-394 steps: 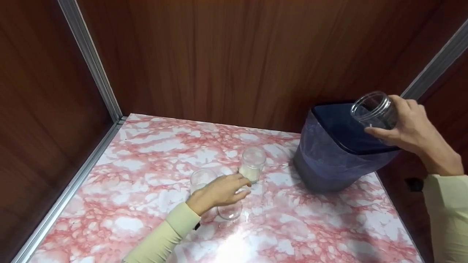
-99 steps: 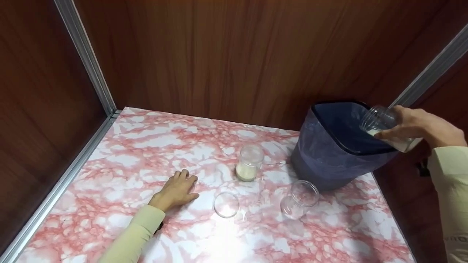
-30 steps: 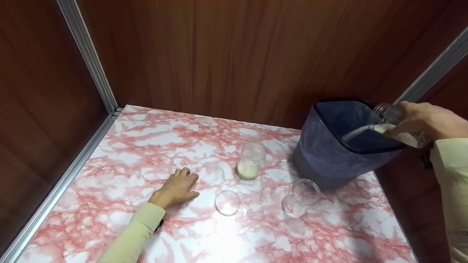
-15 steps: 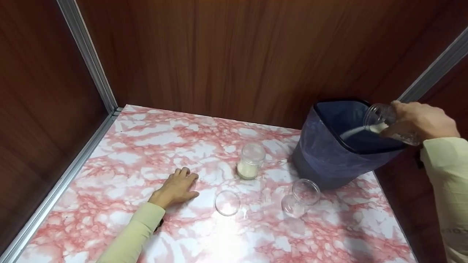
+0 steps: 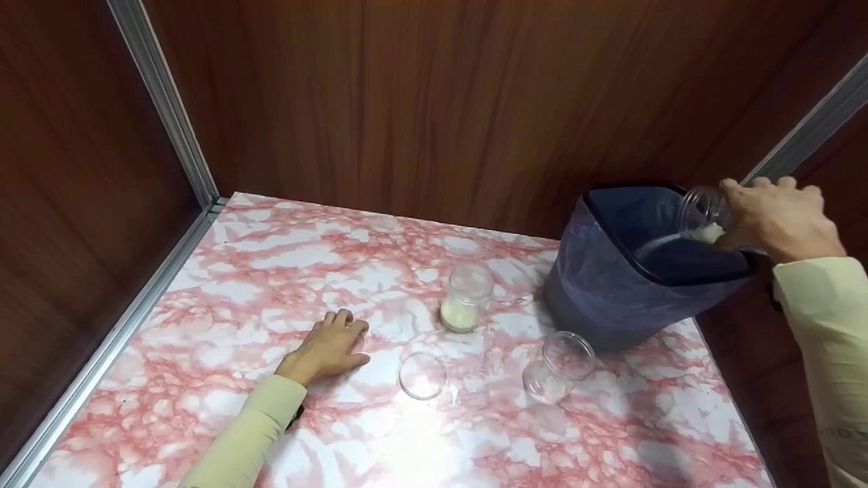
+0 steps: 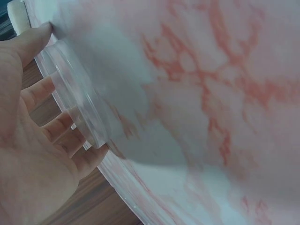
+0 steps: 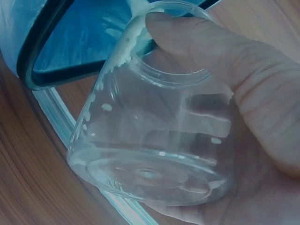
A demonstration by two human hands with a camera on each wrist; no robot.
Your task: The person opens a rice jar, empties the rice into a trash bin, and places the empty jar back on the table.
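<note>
My right hand (image 5: 786, 220) grips a clear jar (image 7: 154, 126), tipped mouth-down-left over the bin (image 5: 597, 285). White grains (image 5: 661, 242) stream from its mouth into the bin. In the right wrist view, a thin band of grains lines the lower wall and a few flecks cling to the sides. My left hand (image 5: 329, 349) is low over the tabletop, its thumb and fingers spread round a clear round lid (image 6: 82, 103) that shows in the left wrist view. Right of that hand lies another clear ring-shaped lid (image 5: 422, 377).
A jar (image 5: 464, 298) part-filled with pale grains stands mid-table. Nearer the bin stands an open jar (image 5: 556, 369) with no grains visible. The marbled tabletop (image 5: 237, 434) is bounded by wood panels (image 5: 407, 102). The bin has a dark rim and a bluish liner.
Earlier, the right hand held an emptied-looking jar over the bin; that jar now stands on the table. The left hand moved left. Lately the right hand has rolled the current jar further over while grains pour.
</note>
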